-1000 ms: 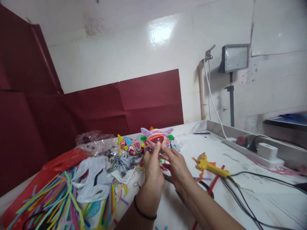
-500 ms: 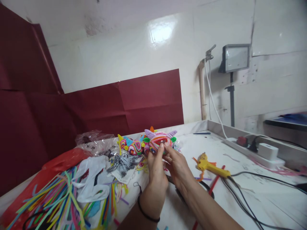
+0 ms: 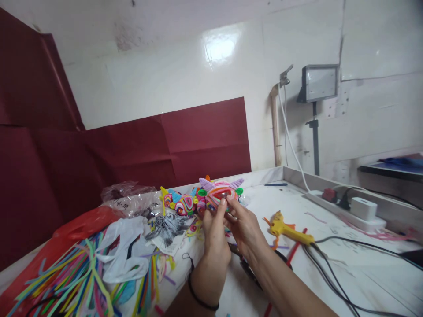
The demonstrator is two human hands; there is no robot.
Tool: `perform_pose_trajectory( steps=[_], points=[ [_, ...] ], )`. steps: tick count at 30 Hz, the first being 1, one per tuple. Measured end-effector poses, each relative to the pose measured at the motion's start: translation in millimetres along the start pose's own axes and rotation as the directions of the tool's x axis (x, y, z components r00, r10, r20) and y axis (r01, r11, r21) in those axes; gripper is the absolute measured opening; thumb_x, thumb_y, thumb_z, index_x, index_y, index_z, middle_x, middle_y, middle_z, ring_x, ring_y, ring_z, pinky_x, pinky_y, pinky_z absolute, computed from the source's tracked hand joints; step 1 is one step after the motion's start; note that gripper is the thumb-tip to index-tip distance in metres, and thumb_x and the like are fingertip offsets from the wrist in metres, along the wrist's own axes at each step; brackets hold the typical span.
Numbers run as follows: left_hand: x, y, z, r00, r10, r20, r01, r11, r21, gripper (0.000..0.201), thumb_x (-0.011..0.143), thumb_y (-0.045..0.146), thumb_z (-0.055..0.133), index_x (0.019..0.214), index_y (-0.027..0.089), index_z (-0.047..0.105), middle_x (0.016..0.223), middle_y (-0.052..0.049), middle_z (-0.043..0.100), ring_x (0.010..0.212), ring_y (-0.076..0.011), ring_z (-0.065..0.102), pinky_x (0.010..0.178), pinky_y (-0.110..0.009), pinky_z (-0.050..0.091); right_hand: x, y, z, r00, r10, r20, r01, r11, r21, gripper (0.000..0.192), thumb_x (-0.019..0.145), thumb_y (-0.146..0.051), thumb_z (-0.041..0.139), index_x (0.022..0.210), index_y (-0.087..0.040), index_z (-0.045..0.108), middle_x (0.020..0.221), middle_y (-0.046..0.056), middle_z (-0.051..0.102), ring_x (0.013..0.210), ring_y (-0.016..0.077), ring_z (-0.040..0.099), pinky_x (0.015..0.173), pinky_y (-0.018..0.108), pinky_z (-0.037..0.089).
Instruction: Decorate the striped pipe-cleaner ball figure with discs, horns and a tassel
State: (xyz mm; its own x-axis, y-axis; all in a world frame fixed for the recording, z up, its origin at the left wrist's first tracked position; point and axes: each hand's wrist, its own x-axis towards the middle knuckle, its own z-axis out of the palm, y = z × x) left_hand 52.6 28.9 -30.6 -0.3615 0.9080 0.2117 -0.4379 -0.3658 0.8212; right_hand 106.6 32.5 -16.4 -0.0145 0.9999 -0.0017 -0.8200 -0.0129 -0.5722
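"Starting at our far left, what do the containers hold?"

"The red bag (image 3: 87, 222) lies under a spread of bright stems (image 3: 92, 264); we can't tell which are inside and which on top. Beside it, our white bag (image 3: 132, 226) is crumpled among the stems. Behind, the clear bag (image 3: 122, 198) has something dark at its right end, too blurred for us to name."

"And between the bags and our hands?"

"Grey threads (image 3: 168, 226), bunched up, then a small toy (image 3: 185, 204), just left of the one we hold."

"Where is our horned toy (image 3: 214, 187), exactly?"

"Just beyond our fingertips, on the far side of both hands. Its horns spread left and right; its underside is hidden, so we can't judge the long axis, or whether it touches the table (image 3: 360, 259)."

"Which hand is nearer?"

"Neither: both touch it. Our left hand (image 3: 216, 237) grasps it, thumb on the front, other fingers mostly hidden below. Our right hand (image 3: 246, 224) grips it too, fingertips at the front, just beside that thumb."

"And on our right?"

"The yellow glue gun (image 3: 291, 231), well apart from the toy, then the power strip (image 3: 373, 222) near the table's edge."
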Motion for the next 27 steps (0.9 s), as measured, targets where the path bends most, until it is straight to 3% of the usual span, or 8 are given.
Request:
perform_pose_trajectory(
  steps=[7, 11, 14, 17, 21, 24, 27],
  points=[
    [-10.5, 5.6, 6.6, 1.0, 0.002, 0.028, -0.002, 1.0, -0.005, 0.037, 0.065, 0.037, 0.085, 0.095, 0.019, 0.072, 0.104, -0.007, 0.073, 0.102, -0.0227, 0.066, 0.087, -0.031, 0.048, 9.0, -13.8, -2.1, 1.0, -0.024, 0.015, 0.024, 0.999, -0.034, 0.035, 0.059, -0.034, 0.089, 0.081, -0.013, 0.071, 0.069, 0.003, 0.072, 0.056, 0.0135, 0.063, 0.047, 0.021, 0.05],
    [-11.8, 9.4, 8.1, 0.994, 0.033, -0.104, -0.031, 0.999, 0.018, 0.038, 0.062, 0.023, 0.087, 0.095, 0.02, 0.067, 0.097, -0.005, 0.07, 0.094, -0.0195, 0.066, 0.084, -0.03, 0.049, 16.1, -26.0, -2.2, 0.999, -0.046, 0.002, 0.046, 0.997, -0.066, 0.029, 0.067, -0.032, 0.084, 0.085, -0.013, 0.072, 0.072, 0.005, 0.073, 0.059, 0.0154, 0.066, 0.049, 0.021, 0.052],
    [-5.0, 17.6, 5.2, 0.973, 0.17, -0.155, -0.16, 0.984, 0.078, 0.038, 0.064, 0.016, 0.084, 0.096, 0.021, 0.064, 0.089, -0.001, 0.064, 0.084, -0.0154, 0.064, 0.078, -0.026, 0.048, 19.2, -34.9, -1.4, 0.998, -0.057, -0.02, 0.055, 0.995, -0.087, 0.025, 0.071, -0.032, 0.082, 0.084, -0.014, 0.071, 0.068, 0.003, 0.072, 0.057, 0.0152, 0.067, 0.045, 0.02, 0.05],
    [9.6, 27.3, -2.9, 0.956, 0.284, -0.079, -0.274, 0.955, 0.117, 0.041, 0.065, 0.017, 0.084, 0.101, 0.022, 0.064, 0.096, -0.002, 0.063, 0.09, -0.0148, 0.062, 0.081, -0.024, 0.047, 18.2, -42.8, -0.7, 0.998, -0.051, -0.038, 0.047, 0.993, -0.113, 0.023, 0.075, -0.032, 0.079, 0.087, -0.014, 0.07, 0.066, 0.002, 0.07, 0.056, 0.0149, 0.067, 0.043, 0.019, 0.049],
    [29.8, 34.4, -16.9, 0.936, 0.334, 0.113, -0.35, 0.917, 0.19, 0.057, 0.063, 0.022, 0.088, 0.114, 0.023, 0.064, 0.119, -0.008, 0.065, 0.114, -0.0206, 0.059, 0.093, -0.028, 0.045, 11.4, -49.0, -0.9, 0.999, -0.029, -0.029, 0.024, 0.989, -0.147, 0.017, 0.08, -0.029, 0.075, 0.086, -0.014, 0.07, 0.066, 0.003, 0.07, 0.055, 0.015, 0.066, 0.042, 0.019, 0.05],
    [35.3, 36.2, -23.2, 0.94, 0.287, 0.185, -0.322, 0.927, 0.194, 0.064, 0.061, 0.021, 0.09, 0.119, 0.024, 0.063, 0.132, -0.01, 0.062, 0.128, -0.0232, 0.053, 0.101, -0.03, 0.042, 5.3, -48.2, -1.5, 0.999, -0.002, -0.034, -0.004, 0.986, -0.166, 0.015, 0.081, -0.029, 0.073, 0.087, -0.015, 0.07, 0.068, 0.004, 0.071, 0.056, 0.0157, 0.067, 0.041, 0.019, 0.05],
    [33.7, 37.1, -24.9, 0.951, 0.203, 0.233, -0.238, 0.962, 0.135, 0.068, 0.058, 0.021, 0.091, 0.119, 0.023, 0.063, 0.131, -0.01, 0.063, 0.125, -0.024, 0.057, 0.099, -0.029, 0.045, 1.2, -42.8, -2.0, 0.999, 0.039, -0.029, -0.044, 0.983, -0.18, 0.015, 0.084, -0.029, 0.071, 0.09, -0.015, 0.07, 0.068, 0.004, 0.071, 0.055, 0.015, 0.067, 0.041, 0.018, 0.05]
  ],
)
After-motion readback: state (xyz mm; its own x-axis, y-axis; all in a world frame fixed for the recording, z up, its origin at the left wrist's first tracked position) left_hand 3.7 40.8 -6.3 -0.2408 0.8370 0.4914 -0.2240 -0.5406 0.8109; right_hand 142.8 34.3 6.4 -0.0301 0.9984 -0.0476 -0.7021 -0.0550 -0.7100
